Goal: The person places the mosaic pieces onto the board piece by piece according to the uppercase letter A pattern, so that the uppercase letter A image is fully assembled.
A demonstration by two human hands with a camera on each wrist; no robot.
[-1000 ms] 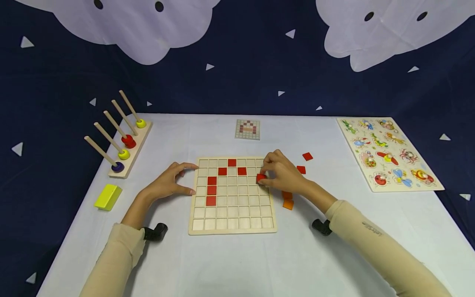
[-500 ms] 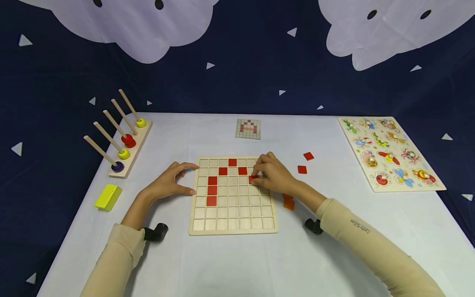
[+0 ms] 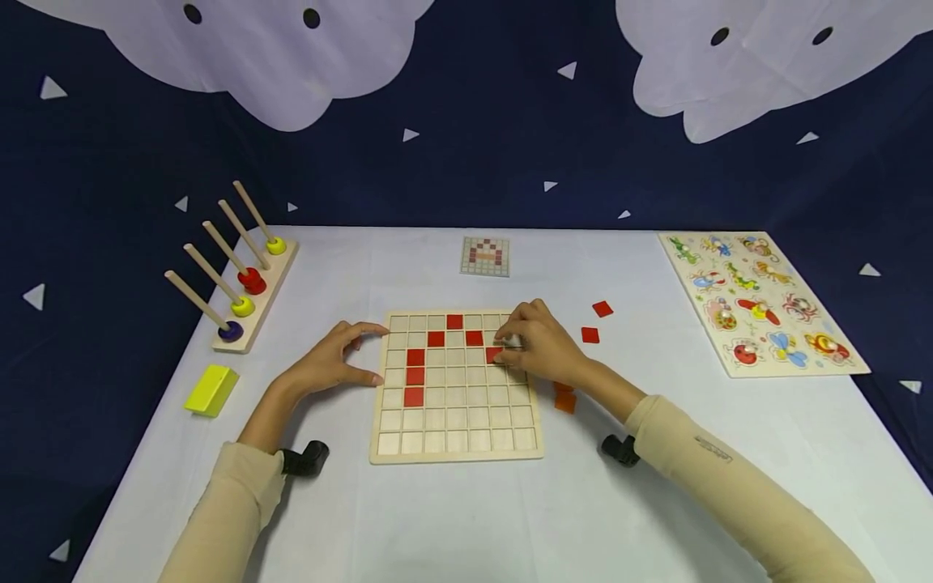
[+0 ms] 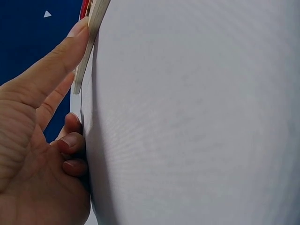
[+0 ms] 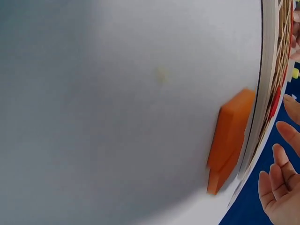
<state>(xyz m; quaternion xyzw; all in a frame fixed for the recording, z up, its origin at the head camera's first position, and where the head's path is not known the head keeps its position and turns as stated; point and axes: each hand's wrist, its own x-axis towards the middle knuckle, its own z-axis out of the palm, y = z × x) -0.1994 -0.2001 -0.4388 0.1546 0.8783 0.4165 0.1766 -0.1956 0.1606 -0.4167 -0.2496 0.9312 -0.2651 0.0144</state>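
A square wooden grid board lies flat on the white table, with several red square tiles in its upper cells. At its left edge my left hand rests, thumb and index finger spread apart and touching the rim. Over the right part of the board is my right hand. Its thumb tip touches a red tile lying in a cell, and a gap shows between thumb and index finger. In the right wrist view the right hand's fingers are spread, with nothing visibly held.
Two loose red tiles lie right of the board, and orange tiles sit close to its right edge. Behind stands a small pattern card. A peg stacker and yellow block are left; an insect puzzle is right.
My right hand has moved left over the board with the red tile, which now lies in a cell, and its thumb and index finger have parted. The left hand has stayed at the rim.
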